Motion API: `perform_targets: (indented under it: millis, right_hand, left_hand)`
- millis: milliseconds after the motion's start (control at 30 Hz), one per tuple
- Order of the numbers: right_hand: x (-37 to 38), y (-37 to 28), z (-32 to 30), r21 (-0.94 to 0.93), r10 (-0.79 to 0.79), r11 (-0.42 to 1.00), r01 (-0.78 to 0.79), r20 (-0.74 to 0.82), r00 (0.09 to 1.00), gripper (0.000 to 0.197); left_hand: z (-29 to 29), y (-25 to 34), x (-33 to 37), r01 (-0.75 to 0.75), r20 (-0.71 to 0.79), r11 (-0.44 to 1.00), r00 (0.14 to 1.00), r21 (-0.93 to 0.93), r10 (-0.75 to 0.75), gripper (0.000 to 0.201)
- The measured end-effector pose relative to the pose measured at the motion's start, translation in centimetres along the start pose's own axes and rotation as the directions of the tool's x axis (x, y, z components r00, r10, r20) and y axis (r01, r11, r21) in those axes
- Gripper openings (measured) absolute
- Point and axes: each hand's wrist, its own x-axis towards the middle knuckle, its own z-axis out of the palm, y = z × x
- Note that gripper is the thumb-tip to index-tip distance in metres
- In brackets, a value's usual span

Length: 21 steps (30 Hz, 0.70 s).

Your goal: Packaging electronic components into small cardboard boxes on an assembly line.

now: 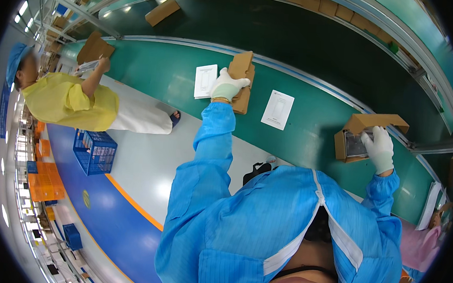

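My left hand (229, 85), in a white glove, rests on a folded brown cardboard piece (245, 72). Its thumb lies across the piece, with the fingers bent at its left side. A stack of white printed leaflets (204, 83) is just left of that hand. Between my hands, a white leaflet (277, 110) lies flat on the green bench. On the right, my gloved right hand (379, 150) grips an open cardboard box (341, 148) at its open side, fingertips by the raised flap. Inside shows a dark, shiny item (356, 145), partly covered by the hand.
The green bench (299, 141) runs across, with a dark conveyor belt (295, 37) behind it carrying a cardboard box (162, 12). At left, a person in yellow (73, 101) handles a small item beside an open carton (94, 49). A blue crate (95, 152) stands on the floor.
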Motion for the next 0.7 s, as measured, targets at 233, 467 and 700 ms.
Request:
perform_targets:
  millis: [233, 467, 700]
  right_hand:
    - [0.9, 2.4, -1.1, 0.061, -0.054, 0.997, 0.053, 0.021, 0.998, 0.028]
    - [0.7, 3.8, -2.2, 0.081, -0.068, 0.995, 0.060, 0.101, 0.993, 0.033]
    - [4.4, 9.4, -0.8, 0.227, -0.351, 0.912, 0.343, -0.005, 0.936, 0.033]
  left_hand:
    - [0.0, -3.4, 2.4, -0.083, 0.024, 0.903, 0.994, -0.421, 0.102, 0.098]
    - [0.5, -3.5, 1.7, -0.099, -0.085, 0.911, 0.994, -0.400, 0.071, 0.090]
    - [-0.2, 2.1, -9.1, -0.545, -0.444, 0.768, 0.811, -0.336, 0.381, 0.056]
